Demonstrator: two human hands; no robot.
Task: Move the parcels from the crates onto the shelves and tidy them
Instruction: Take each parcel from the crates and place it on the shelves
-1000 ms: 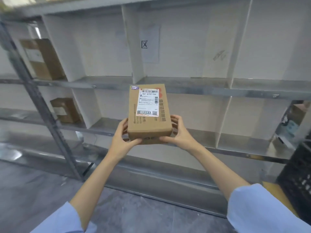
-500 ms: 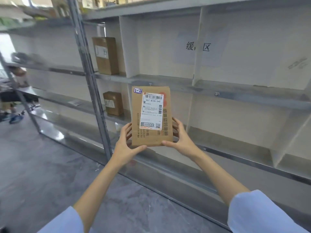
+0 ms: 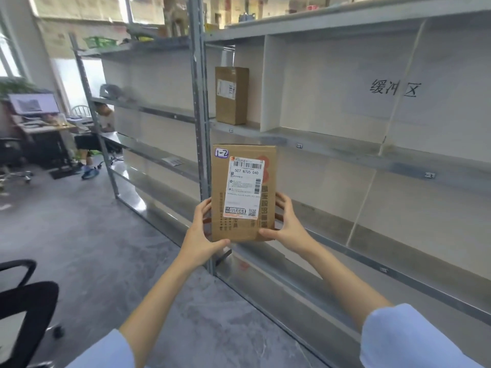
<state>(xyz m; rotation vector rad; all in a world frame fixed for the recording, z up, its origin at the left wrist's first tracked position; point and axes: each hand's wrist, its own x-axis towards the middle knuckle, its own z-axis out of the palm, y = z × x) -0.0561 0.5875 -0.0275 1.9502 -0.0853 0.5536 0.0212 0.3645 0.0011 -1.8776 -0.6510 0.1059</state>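
Two parcels are in view. The held parcel [image 3: 243, 192] is upright in the air, in front of the steel post [image 3: 198, 102]. The left hand [image 3: 203, 229] grips its lower left edge and the right hand [image 3: 285, 224] its lower right edge, fingers curled round. One white label [image 3: 244, 188] faces the camera. The second parcel [image 3: 231, 95] stands upright at the left end of the upper shelf [image 3: 332, 147].

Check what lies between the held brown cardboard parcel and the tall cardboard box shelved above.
Head view: only the grey metal shelf edge separates brown cardboard parcel and tall cardboard box.
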